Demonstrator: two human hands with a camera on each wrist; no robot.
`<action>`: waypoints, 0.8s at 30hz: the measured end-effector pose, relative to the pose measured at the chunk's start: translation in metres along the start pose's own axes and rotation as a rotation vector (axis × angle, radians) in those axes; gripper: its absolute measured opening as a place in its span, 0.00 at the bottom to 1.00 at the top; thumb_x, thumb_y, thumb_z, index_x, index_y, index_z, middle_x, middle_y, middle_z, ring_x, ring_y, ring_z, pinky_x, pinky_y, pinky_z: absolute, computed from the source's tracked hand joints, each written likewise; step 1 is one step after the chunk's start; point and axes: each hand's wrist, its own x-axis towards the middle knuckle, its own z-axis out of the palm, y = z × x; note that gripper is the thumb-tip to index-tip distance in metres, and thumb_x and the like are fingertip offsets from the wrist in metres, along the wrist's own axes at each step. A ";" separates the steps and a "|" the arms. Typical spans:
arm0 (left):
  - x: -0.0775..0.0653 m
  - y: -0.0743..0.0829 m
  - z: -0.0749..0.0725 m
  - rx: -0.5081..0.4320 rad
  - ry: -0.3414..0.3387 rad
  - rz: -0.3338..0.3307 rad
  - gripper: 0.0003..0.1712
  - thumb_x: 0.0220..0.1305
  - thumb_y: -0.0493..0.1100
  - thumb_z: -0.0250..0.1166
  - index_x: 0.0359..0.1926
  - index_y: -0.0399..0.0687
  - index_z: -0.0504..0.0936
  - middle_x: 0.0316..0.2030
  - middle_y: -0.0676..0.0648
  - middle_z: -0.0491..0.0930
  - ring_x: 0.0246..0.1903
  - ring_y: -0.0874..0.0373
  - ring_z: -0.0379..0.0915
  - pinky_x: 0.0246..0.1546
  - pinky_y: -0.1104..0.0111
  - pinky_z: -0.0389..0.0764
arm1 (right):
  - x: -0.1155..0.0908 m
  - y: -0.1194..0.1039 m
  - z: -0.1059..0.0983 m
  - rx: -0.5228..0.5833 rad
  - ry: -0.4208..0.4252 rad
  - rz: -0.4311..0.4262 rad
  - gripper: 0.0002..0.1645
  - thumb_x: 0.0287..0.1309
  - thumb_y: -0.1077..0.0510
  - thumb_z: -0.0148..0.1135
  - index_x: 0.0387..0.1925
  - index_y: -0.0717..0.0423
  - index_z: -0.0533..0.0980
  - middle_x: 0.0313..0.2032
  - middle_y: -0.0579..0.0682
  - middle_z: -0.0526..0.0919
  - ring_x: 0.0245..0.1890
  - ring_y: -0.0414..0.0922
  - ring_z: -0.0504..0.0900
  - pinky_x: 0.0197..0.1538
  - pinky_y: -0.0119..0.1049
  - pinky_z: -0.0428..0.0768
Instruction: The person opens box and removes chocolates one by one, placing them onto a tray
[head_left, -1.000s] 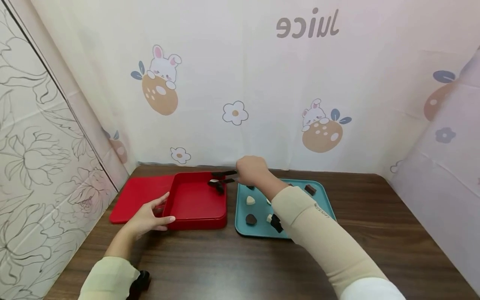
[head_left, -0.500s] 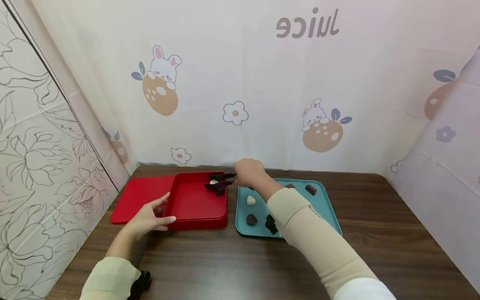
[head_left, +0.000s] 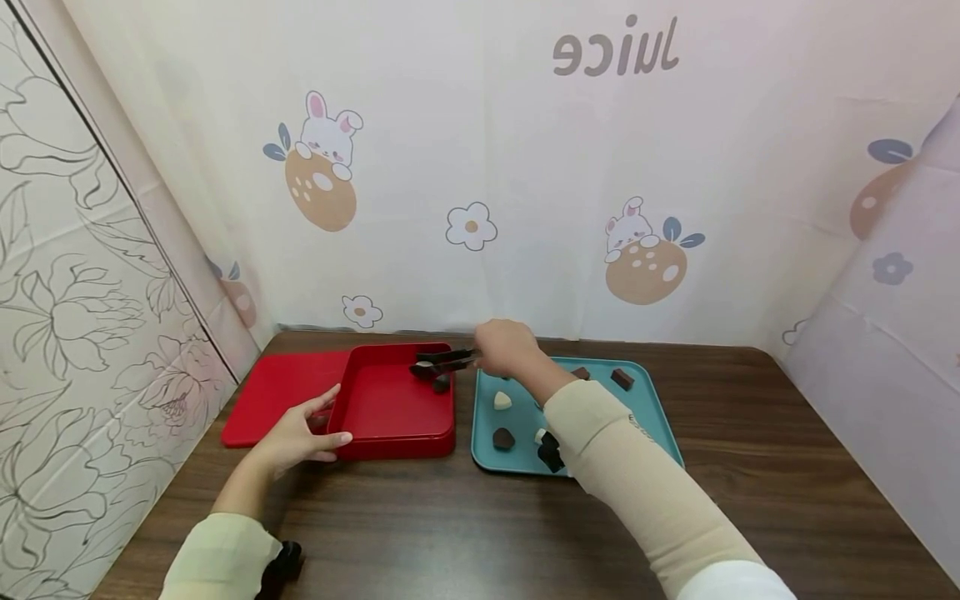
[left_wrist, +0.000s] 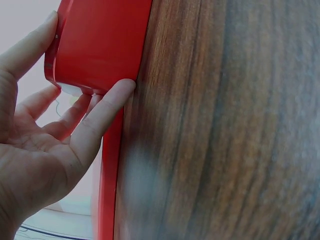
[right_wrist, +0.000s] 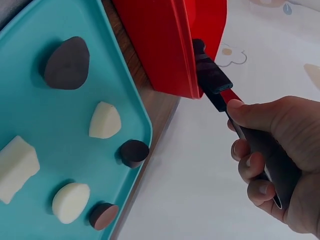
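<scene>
My right hand (right_wrist: 280,145) grips a pair of black tongs (right_wrist: 215,75) by the handles. Their tips reach over the right wall of a square red box (head_left: 390,437) into its back right corner. A dark piece (head_left: 441,382) lies in that corner beside the tips. A pale patch shows at the tongs' tips, mostly hidden by them. My left hand (head_left: 296,433) touches the box's front left corner, fingers spread, thumb along the front wall. In the left wrist view the fingers (left_wrist: 110,102) lie against the red wall.
A teal tray (head_left: 487,462) stands right of the box, partly covered by my right arm. Dark and cream chocolate-like pieces lie on it, among them a cream piece (right_wrist: 105,120) and a dark one (right_wrist: 67,64). A flat red lid (head_left: 277,392) lies left of the box.
The tongs' arms have come closer together and their tips have shifted slightly left. The cream piece seen at the tips earlier is now mostly hidden. My left hand has stayed put.
</scene>
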 end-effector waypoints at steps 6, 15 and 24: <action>0.000 0.000 0.000 -0.005 0.000 -0.005 0.55 0.56 0.40 0.73 0.77 0.51 0.49 0.68 0.30 0.54 0.64 0.31 0.54 0.39 0.53 0.84 | -0.005 0.007 0.003 0.037 0.008 -0.031 0.15 0.62 0.51 0.65 0.49 0.48 0.84 0.50 0.47 0.84 0.40 0.45 0.83 0.30 0.37 0.81; 0.000 0.000 0.000 -0.016 -0.010 0.004 0.57 0.55 0.42 0.75 0.77 0.50 0.48 0.69 0.29 0.53 0.64 0.31 0.54 0.39 0.53 0.84 | -0.010 0.018 0.007 0.072 0.055 -0.077 0.16 0.62 0.52 0.65 0.51 0.49 0.83 0.51 0.47 0.84 0.45 0.46 0.83 0.33 0.38 0.82; -0.001 0.000 0.000 -0.015 -0.010 0.000 0.57 0.55 0.41 0.74 0.77 0.50 0.48 0.68 0.30 0.53 0.64 0.31 0.53 0.40 0.53 0.84 | -0.020 0.024 0.009 0.111 0.105 -0.137 0.18 0.63 0.51 0.65 0.53 0.50 0.82 0.47 0.48 0.86 0.32 0.41 0.80 0.25 0.32 0.76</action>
